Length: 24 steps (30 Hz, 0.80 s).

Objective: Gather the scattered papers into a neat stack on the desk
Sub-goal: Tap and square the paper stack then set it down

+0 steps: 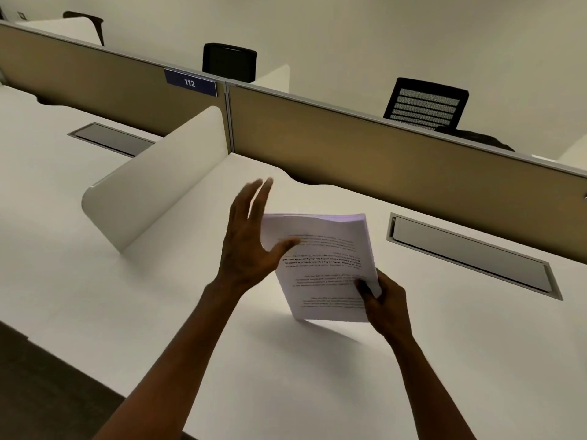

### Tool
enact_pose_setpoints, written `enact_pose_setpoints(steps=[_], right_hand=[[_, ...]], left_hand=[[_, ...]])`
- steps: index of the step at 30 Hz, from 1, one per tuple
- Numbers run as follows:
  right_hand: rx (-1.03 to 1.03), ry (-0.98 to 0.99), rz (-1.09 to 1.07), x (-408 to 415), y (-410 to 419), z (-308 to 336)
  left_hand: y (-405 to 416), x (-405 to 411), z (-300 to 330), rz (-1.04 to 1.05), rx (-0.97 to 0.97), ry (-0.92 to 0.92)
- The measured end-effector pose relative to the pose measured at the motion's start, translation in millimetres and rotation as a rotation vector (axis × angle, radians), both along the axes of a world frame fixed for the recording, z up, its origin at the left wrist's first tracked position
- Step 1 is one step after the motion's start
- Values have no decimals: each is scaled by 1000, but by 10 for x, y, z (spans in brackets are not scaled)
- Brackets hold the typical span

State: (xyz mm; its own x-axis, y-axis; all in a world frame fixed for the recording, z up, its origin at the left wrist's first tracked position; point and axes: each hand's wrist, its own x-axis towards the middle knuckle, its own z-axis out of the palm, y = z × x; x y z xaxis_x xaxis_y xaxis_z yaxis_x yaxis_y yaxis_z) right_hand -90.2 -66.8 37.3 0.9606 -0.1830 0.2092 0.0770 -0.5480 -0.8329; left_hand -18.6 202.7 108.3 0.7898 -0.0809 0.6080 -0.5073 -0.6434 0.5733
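A thick stack of printed white papers (pixel 320 265) stands on its lower edge on the white desk (pixel 190 312), tilted back, its text upside down to me. My right hand (pixel 382 301) grips the stack at its lower right corner, thumb on the front sheet. My left hand (pixel 251 236) is spread flat against the stack's left side, fingers straight and pointing up, thumb lying across the front page.
A white curved divider (pixel 152 185) stands to the left of the stack. A tan partition (pixel 397 154) with a "112" label (pixel 190 82) runs along the back. Cable trays are set into the desk at right (pixel 473 255) and left (pixel 111 138). Black chairs (pixel 425 103) stand behind.
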Motion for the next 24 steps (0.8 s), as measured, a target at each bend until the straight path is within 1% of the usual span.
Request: enact_pose_setpoints(steps=[2,3,5,7,8,9,11,14,17,18,19,21,22,24], right_hand=[[-79,-12,39,65,-40,62],[-115,-14,61,95,-52,92],[-179,-1,105,141,-52,161],[-206,15,145,166,-45,230],[-215,29,159,174,-47,266],[-232,43,168,181,-57,299],[-273,62,183,189,-92,366],[-306,113,183,183,-234,456],[-342,144,151,146,-491,453],[-302,143,138,127,-562,428],[-181,150,122,105,-615,381],[223,182,117,54,-637,271],[372,191,118,30,-623,219],[475,211,122,9,-566,104]], left_hand=[[-27,40,246,-68,115,-101],[-39,53,327,-118,168,-94],[-68,66,396,-221,259,33],[-77,76,370,-303,265,238],[-81,79,343,-337,239,314],[-88,77,315,-356,202,346],[-91,65,230,-354,100,328],[-29,23,69,-308,-84,324],[89,33,-106,-221,-304,425],[133,41,-162,-197,-377,469],[171,47,-223,-177,-434,508],[227,50,-347,-142,-511,582],[243,48,-412,-130,-548,617],[266,41,-545,-113,-629,682]])
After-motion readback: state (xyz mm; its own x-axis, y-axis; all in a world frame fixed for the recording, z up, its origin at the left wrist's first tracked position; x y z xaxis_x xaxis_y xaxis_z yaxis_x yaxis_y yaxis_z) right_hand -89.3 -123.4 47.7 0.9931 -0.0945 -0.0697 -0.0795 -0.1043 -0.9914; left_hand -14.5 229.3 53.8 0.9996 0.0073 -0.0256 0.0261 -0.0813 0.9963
